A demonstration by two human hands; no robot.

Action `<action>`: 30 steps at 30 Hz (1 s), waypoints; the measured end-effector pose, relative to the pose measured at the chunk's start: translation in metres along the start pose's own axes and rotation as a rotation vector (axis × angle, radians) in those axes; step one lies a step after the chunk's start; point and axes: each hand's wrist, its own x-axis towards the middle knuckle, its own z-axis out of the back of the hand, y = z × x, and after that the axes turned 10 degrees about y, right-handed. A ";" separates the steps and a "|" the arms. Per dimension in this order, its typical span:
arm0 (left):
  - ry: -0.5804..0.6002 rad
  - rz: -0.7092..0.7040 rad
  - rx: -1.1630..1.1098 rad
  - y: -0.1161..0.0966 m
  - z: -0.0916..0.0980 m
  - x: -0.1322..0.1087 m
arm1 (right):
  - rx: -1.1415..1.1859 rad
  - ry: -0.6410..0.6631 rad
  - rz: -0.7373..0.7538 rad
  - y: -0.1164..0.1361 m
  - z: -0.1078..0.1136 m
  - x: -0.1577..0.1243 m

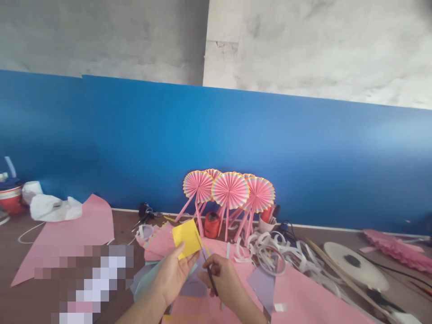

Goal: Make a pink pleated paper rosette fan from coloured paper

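My left hand (173,272) is closed on a small yellow paper square (186,237), held up above the table near the bottom middle. My right hand (221,274) is wrapped round a pair of scissors (206,265). Their thin dark blades point up and touch the right edge of the yellow paper. Below both hands lie pink and pale lilac paper sheets (297,301).
Several pink pleated paper fans (229,191) on sticks lean against the blue wall (216,148). A red tape roll (212,224), curled white paper strips (270,249), a large pink sheet (67,238), a white disc (354,263) and a red-and-white tub (10,195) lie on the brown table.
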 end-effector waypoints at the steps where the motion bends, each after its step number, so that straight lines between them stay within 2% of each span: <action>1: -0.001 -0.002 0.000 0.000 0.000 0.000 | 0.004 0.000 0.002 0.001 0.000 0.000; 7: -0.016 0.005 0.026 0.003 0.003 0.002 | 0.020 0.005 0.015 0.004 0.001 0.000; 16: 0.082 0.046 0.074 0.014 -0.001 -0.007 | 0.056 -0.020 0.058 0.005 0.003 0.001; 30: 0.059 0.037 0.085 0.015 0.000 -0.006 | 0.081 -0.062 0.056 0.001 0.001 0.002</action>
